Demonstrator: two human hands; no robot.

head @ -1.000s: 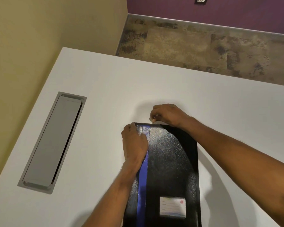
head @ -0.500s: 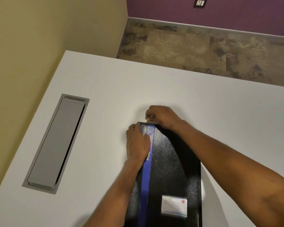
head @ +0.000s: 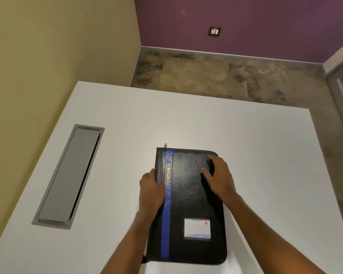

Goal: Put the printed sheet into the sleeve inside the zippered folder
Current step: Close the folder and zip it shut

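Hands (head: 152, 191) (head: 220, 176) rest on closed folder (head: 188, 204) on table (head: 265, 155)

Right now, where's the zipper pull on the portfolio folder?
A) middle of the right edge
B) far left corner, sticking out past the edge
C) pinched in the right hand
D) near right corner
B: the zipper pull pokes out beyond the portfolio folder at its far left corner, clear of both hands.

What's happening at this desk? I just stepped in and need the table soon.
A person has a black zippered folder lying closed on the white table. The left hand rests along its spine edge; the right hand lies flat on the cover. The zipper pull sits at the far corner. No printed sheet is visible.
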